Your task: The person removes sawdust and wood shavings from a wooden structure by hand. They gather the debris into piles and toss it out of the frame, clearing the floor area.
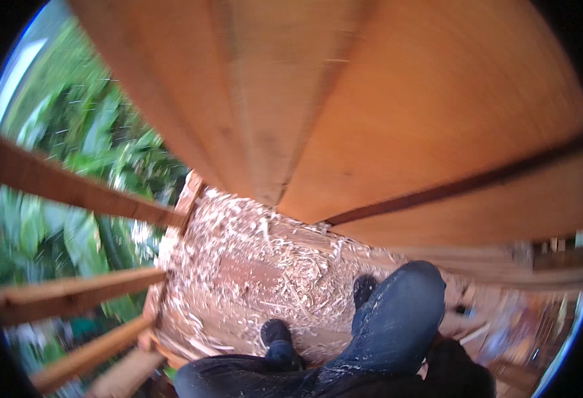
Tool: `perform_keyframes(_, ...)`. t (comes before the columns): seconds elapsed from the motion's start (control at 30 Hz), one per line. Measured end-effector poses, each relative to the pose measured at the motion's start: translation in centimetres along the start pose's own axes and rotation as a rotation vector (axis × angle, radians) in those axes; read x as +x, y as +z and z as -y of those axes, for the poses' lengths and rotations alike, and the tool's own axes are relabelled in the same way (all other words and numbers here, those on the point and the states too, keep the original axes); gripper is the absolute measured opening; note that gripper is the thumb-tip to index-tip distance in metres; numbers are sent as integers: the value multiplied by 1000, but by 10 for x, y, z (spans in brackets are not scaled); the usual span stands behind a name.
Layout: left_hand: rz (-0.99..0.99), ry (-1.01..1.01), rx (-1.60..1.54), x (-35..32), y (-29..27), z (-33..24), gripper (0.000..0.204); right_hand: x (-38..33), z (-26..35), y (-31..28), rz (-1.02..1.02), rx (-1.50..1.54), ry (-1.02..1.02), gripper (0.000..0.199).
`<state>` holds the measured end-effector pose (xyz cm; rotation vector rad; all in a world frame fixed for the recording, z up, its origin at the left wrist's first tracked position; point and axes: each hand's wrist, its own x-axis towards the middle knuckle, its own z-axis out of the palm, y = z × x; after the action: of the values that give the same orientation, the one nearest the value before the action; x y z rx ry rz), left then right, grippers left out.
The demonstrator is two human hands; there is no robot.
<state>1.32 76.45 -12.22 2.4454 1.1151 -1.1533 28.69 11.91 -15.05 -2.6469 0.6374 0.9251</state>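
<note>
A sliver of my right hand seems to show at the lower edge, beside the cuff of a dark sleeve. Its fingers are hidden, so what it holds or touches cannot be made out. Nearest to it is my right knee, in dusty blue jeans. My left hand does not appear. Right in front of me rises a large reddish-brown wooden panel, blurred by motion. A darker strip crosses it at a slant, and paler boards adjoin it on the left.
Wood shavings cover the plank floor around my dark shoes. Along the left side, several wooden bars stand apart, with green plants beyond them. Blurred clutter lies at the right.
</note>
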Motion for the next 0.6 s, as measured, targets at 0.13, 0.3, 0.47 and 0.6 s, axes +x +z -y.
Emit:
perform_keyframes(0.13,102,-217,-142,-74,69,3,68,16,61,-21,133,588,-34,35)
perform_keyframes(0.3,256,-457,-269,-182,152,-14,69,11,152,-30,390,934,-135,39)
perform_keyframes(0.47,403,-574,-271,-270,195,-51,70,-58,236,-38,261,405,-580,45)
perform_keyframes(0.6,528,-574,-224,-332,226,-63,71,-112,326,-24,253,-132,-1519,41)
